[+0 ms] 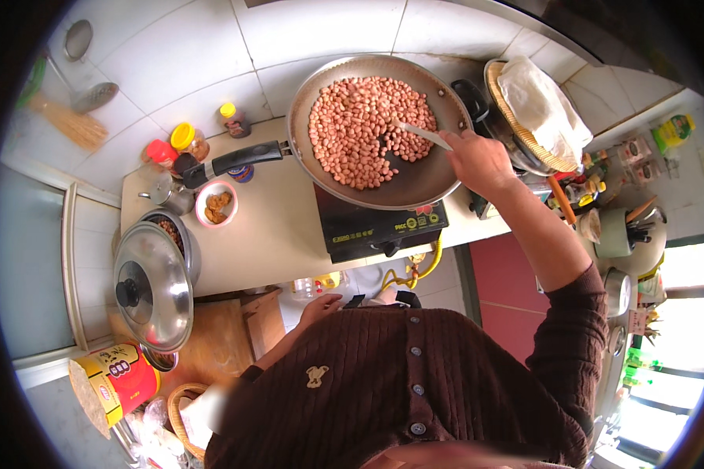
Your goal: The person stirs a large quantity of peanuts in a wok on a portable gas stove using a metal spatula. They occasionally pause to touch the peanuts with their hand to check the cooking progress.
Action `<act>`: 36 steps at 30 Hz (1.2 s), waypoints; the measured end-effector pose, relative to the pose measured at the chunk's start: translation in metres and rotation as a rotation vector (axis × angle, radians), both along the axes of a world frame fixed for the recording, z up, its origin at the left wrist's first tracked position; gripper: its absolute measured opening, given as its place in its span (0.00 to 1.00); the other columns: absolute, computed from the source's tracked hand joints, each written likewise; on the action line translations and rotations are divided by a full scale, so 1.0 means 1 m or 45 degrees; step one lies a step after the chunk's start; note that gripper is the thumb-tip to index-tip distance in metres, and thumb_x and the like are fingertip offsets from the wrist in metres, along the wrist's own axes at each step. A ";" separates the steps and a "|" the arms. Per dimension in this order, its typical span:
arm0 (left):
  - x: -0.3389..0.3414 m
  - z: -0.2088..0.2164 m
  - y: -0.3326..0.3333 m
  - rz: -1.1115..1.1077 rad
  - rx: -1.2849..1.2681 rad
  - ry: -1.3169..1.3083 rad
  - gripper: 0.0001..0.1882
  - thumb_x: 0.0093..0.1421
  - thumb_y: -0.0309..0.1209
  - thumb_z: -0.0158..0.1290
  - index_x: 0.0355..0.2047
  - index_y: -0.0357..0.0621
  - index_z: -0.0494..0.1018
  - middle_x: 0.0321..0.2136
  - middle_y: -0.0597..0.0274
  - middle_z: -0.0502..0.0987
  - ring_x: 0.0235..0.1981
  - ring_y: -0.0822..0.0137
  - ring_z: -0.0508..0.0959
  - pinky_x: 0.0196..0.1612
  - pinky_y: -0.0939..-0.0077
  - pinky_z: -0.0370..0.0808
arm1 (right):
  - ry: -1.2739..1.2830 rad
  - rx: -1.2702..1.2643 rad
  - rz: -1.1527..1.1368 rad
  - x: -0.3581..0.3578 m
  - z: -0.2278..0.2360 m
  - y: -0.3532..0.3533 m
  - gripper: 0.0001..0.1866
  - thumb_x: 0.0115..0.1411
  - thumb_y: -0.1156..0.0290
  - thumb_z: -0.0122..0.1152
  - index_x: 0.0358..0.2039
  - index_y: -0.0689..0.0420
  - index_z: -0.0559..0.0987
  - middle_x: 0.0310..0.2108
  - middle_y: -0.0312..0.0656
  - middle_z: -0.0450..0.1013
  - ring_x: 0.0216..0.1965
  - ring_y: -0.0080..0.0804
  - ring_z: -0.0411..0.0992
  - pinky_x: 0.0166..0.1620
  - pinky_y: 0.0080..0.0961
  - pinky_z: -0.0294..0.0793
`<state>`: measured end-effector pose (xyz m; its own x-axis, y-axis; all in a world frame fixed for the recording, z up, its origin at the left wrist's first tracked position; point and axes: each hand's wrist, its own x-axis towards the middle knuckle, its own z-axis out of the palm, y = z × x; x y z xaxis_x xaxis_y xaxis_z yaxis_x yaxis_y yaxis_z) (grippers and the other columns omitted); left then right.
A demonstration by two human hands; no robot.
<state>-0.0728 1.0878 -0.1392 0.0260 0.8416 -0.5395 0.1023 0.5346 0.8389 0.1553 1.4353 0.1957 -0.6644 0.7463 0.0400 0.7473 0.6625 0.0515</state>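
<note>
Head view. Item: peanuts, shelled, skins pinkish brown, small and rounded; one broad heap with a ragged edge. Location: inside a wide round pan with a grey-brown wall, above a black stove on the counter. Dark pan bottom is bare at the heap's lower right; a small dark gap shows in the heap by the utensil's tip. The black pan handle points left.

Right hand: fingers wrapped about a pale, flat utensil, which reaches into the peanuts. Left hand: low, near the sweater; cannot tell whether its fingers grip anything.

Obscured: the utensil's working end, among the peanuts; its upper end, under the right hand; most of the stove top, under the pan; contents of the pot at left, largely under a tilted metal lid.

Markings: yellow-green lettering along the stove's front, with red marks near the pan; dark characters on the red-and-yellow bag at lower left, its smaller print too fine to make out.
</note>
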 end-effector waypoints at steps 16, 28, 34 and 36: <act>0.007 -0.011 0.001 0.016 0.024 -0.002 0.18 0.65 0.37 0.53 0.52 0.43 0.74 0.45 0.56 0.80 0.45 0.64 0.81 0.48 0.73 0.76 | -0.264 -0.228 -0.124 0.045 0.125 -0.019 0.12 0.53 0.71 0.62 0.40 0.55 0.83 0.31 0.50 0.79 0.35 0.46 0.77 0.42 0.37 0.75; 0.004 -0.011 -0.004 0.068 0.080 0.093 0.18 0.63 0.36 0.55 0.52 0.44 0.75 0.45 0.53 0.79 0.43 0.61 0.81 0.46 0.72 0.77 | 0.235 -0.643 0.111 0.014 0.017 0.009 0.17 0.55 0.67 0.61 0.45 0.59 0.80 0.33 0.51 0.79 0.37 0.45 0.77 0.44 0.35 0.74; 0.003 -0.003 -0.011 0.105 0.018 0.120 0.17 0.63 0.35 0.54 0.51 0.45 0.75 0.46 0.52 0.79 0.43 0.60 0.81 0.46 0.70 0.78 | 0.328 -0.435 -0.014 -0.013 -0.012 0.015 0.18 0.58 0.67 0.59 0.49 0.53 0.79 0.35 0.49 0.77 0.37 0.48 0.76 0.43 0.38 0.75; 0.003 -0.001 -0.011 0.119 0.007 0.116 0.18 0.63 0.35 0.54 0.51 0.45 0.75 0.45 0.52 0.79 0.43 0.59 0.81 0.46 0.70 0.78 | 0.260 -0.058 0.119 -0.011 -0.007 0.008 0.20 0.58 0.69 0.59 0.52 0.51 0.77 0.32 0.46 0.75 0.32 0.45 0.76 0.38 0.37 0.75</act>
